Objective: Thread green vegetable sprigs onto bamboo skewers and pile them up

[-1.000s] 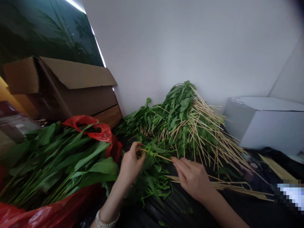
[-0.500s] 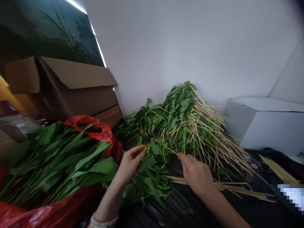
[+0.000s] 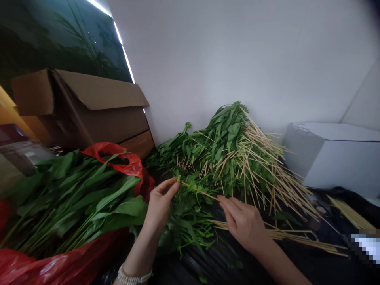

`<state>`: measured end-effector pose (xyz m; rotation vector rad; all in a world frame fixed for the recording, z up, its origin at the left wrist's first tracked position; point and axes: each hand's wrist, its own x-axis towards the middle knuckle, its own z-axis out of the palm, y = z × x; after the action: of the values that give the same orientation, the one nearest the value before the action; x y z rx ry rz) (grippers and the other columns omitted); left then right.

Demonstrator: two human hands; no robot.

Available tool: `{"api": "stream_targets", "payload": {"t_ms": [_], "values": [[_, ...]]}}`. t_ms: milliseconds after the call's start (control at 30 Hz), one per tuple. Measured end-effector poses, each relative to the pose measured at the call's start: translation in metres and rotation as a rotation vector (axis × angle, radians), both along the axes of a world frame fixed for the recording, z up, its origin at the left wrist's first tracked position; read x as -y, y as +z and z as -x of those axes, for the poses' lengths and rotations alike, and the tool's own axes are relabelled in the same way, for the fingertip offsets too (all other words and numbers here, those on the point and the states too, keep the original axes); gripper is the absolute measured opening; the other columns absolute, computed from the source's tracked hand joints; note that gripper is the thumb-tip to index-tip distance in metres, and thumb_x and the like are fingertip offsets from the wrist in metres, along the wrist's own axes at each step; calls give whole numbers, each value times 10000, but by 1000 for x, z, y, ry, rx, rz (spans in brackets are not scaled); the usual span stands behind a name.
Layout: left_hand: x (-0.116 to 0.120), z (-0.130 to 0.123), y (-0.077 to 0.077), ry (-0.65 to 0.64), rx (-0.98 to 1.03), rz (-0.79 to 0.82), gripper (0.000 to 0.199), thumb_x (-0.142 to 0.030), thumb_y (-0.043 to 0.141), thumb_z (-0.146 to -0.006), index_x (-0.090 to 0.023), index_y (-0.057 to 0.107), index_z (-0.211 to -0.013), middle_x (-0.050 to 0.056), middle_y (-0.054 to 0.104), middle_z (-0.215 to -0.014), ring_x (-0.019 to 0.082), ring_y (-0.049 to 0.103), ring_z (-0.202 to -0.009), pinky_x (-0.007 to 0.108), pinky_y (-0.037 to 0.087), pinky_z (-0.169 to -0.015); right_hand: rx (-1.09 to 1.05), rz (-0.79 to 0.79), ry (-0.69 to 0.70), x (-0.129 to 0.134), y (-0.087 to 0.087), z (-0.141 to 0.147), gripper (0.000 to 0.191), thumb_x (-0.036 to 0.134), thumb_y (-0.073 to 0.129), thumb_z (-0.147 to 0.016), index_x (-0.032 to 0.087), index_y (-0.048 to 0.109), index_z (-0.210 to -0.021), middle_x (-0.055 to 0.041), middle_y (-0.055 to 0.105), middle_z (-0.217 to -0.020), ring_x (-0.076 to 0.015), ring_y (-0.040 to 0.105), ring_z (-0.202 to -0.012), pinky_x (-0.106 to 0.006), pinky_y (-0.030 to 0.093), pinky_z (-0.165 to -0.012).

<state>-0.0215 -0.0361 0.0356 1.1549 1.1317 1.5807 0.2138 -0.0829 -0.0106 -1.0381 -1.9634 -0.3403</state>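
Note:
My right hand (image 3: pixel 242 217) pinches a thin wooden skewer (image 3: pixel 209 195) that slants up and left with bits of green stem threaded along it. At the skewer's far end, my left hand (image 3: pixel 162 200), wearing a beaded bracelet, is closed with thumb and forefinger on a short green stem piece (image 3: pixel 178 179). Under both hands lies a heap of loose leaves and cut stems (image 3: pixel 190 225) on black plastic. Beyond them rises a large pile of leafy skewers (image 3: pixel 228 134), their bare ends fanned to the right. Several bare skewers (image 3: pixel 297 234) lie beside my right wrist.
On the left, a red plastic bag (image 3: pixel 130 163) holds long leafy greens (image 3: pixel 83 198). Behind it stands an open cardboard box (image 3: pixel 103 118). A white box (image 3: pixel 335 158) sits at the right against the wall, with more bare skewers (image 3: pixel 350 211) in front of it.
The skewer's tip has come up to the stem piece at my left fingertips. My right hand has moved slightly left and down, and my left hand slightly left.

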Motion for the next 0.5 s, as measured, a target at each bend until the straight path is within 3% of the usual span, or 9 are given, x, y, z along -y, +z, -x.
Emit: {"api": "stream_targets", "payload": {"t_ms": [167,500], "values": [[7,-8,9,-119,294,122,429,-308,912,-508,-151,767,-880,33,763,-798,106,669,-719,190,514,-723,7,-8,-12,0,0,0,261,134,438,-966,131,613,-1159,-43,657,-812,-141,651,-724,-242,462,-667],[5,-6,3,-72,274,92,417,-283,918,-504,-152,764,-868,29,763,-796,109,678,-721,180,520,-696,1,10,-1,1,0,1,268,134,439,-962,136,622,-1158,-29,641,-792,-131,641,-689,-242,445,-638]]}}
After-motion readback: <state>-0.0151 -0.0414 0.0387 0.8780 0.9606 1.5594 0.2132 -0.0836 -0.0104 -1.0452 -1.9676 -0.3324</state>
